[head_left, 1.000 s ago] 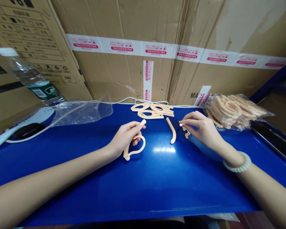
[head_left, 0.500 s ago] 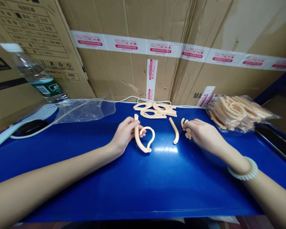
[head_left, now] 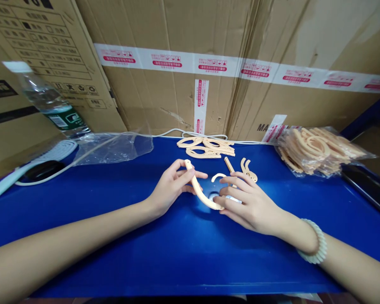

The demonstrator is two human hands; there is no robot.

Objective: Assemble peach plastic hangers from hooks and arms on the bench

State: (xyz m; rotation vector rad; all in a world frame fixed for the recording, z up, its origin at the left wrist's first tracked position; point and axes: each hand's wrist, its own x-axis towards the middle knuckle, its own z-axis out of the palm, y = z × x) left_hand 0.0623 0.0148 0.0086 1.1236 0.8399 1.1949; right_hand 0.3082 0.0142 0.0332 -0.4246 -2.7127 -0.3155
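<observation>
Since half a second ago your right hand (head_left: 248, 204) has left the small hook part (head_left: 248, 168) and come in toward 9 o'clock to meet the curved piece (head_left: 200, 192). Your left hand (head_left: 172, 185) has tipped that piece so its loop end points to the right hand.

Left hand: thumb and fingers pinch the upper end of the curved piece, which slants from 11 o'clock down to 5 o'clock just over the blue surface (head_left: 120, 236).
Right hand: fingers loosely spread, with the tips touching the loop end. Whether the grip is closed, I cannot tell.

A straight strip (head_left: 229, 164) shows at 12 o'clock of the right hand, partly hidden by it, with the small hook part just beside it at 1 o'clock. A pile of finished pieces (head_left: 205, 147) lies further off at 12 o'clock. A bag of parts (head_left: 316, 150) sits at 2 o'clock. A water bottle (head_left: 50, 105) stands at 10 o'clock.
</observation>
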